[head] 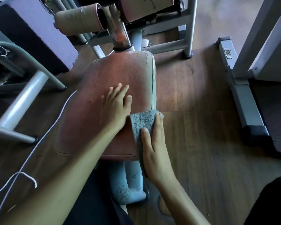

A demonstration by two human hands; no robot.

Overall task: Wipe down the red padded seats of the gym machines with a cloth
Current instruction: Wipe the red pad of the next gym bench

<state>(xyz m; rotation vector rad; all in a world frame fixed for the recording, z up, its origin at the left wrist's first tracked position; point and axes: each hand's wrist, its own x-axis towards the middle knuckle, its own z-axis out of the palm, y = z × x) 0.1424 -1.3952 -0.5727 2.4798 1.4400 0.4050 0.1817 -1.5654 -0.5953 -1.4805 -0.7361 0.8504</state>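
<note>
A worn red padded seat (107, 75) fills the middle of the view, its right edge cracked and faded. My left hand (115, 106) lies flat on the seat top, fingers spread, holding nothing. A grey cloth (142, 122) drapes over the seat's near right corner. My right hand (154, 150) presses flat on the cloth against the seat's right side, fingers pointing away from me.
Pale foam roller pads (79, 20) and a rusty post (118, 36) stand beyond the seat. Grey metal frame tubes (23, 98) lie to the left, with a white cord (44, 135) on the wooden floor. Another machine's base (243, 98) runs along the right.
</note>
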